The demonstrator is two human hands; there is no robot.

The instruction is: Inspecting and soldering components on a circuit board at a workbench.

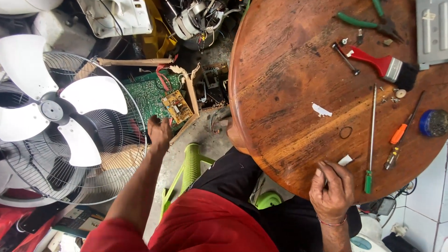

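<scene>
My left hand [159, 133] reaches down off the table into a torn cardboard box [189, 86] on the floor. Its fingers rest at the edge of a green circuit board [148, 93], next to a smaller yellow-brown board [177, 106]; whether it grips anything is hidden. My right hand [331, 184] lies on the near edge of the round wooden table [280, 84] with its fingers curled shut. A small white scrap [346, 160] lies just beyond its fingertips, and a long green-handled screwdriver [371, 140] is to its right.
A white-bladed fan in a wire guard [60, 121] stands at the left. On the table lie a red-handled brush [380, 64], green-handled pliers [368, 21], an orange screwdriver [403, 126], a blue tin [433, 122], loose screws and a rubber ring [346, 132]. A green stool [191, 165] is below.
</scene>
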